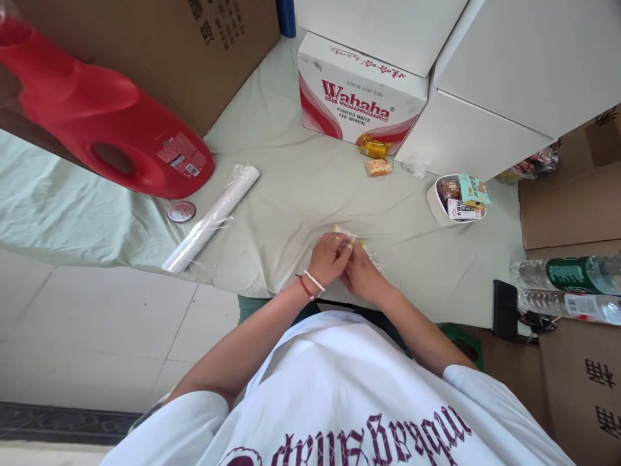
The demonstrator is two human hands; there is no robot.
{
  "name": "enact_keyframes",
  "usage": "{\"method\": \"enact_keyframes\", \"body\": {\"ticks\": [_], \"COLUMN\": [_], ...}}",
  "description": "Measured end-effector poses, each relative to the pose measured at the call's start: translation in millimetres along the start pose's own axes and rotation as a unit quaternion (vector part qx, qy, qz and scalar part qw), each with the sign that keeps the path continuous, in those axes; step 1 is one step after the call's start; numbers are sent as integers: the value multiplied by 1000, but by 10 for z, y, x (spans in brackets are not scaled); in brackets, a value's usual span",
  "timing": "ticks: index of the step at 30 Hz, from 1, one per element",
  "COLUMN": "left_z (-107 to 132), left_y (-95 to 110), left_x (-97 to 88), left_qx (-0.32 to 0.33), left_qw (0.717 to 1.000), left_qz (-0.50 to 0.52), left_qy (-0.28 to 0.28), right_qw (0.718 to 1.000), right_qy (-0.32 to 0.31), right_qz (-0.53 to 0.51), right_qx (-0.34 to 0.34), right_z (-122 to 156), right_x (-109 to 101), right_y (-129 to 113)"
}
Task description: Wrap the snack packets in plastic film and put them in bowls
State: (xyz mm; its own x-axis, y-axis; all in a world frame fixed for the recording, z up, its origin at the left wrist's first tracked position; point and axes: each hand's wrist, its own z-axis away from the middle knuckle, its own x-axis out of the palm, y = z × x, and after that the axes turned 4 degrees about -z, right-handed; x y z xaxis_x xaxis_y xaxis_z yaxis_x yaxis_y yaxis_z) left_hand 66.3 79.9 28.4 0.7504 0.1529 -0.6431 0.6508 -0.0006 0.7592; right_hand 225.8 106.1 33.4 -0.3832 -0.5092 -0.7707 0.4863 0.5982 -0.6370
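My left hand, with a ring and with red and white bracelets at the wrist, is closed close to the table's front edge. Right against it is my right hand, its fingers curled inward. A crinkled clear plastic wrapper with yellow parts sticks out beyond the fingers of both hands. Whatever lies between the palms is hidden. Farther back on the cloth are an orange wrapped snack and a yellow packet.
A white tub of packaged snacks stands right of my hands. Leftward lie a plastic-wrapped white roll, a round tin and a big red jug. A Wahaha carton is at the back; bottles and a phone are at right.
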Motion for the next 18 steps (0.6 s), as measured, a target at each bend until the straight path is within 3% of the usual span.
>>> {"method": "enact_keyframes", "body": {"ticks": [3, 6, 8, 10, 13, 18], "left_z": [124, 240, 306, 355, 391, 401], "left_y": [-81, -154, -172, -178, -194, -214], "left_x": [40, 114, 186, 256, 317, 334], "left_qx": [56, 112, 135, 137, 134, 138], "left_qw": [997, 985, 975, 970, 966, 968], "left_qz": [-57, -126, -168, -200, -222, -208], "left_qy": [-9, -36, -44, -36, -23, -22], "right_qw": [999, 991, 968, 948, 946, 957], "right_qy": [-2, 90, 175, 209, 189, 148], "right_qz": [-34, -61, -17, 49, 69, -42], "right_qx": [-37, 83, 181, 236, 253, 245], "right_z": [242, 412, 462, 479, 474, 243], "right_x": [-53, -88, -92, -103, -180, -383], "right_y": [51, 145, 229, 304, 348, 188]}}
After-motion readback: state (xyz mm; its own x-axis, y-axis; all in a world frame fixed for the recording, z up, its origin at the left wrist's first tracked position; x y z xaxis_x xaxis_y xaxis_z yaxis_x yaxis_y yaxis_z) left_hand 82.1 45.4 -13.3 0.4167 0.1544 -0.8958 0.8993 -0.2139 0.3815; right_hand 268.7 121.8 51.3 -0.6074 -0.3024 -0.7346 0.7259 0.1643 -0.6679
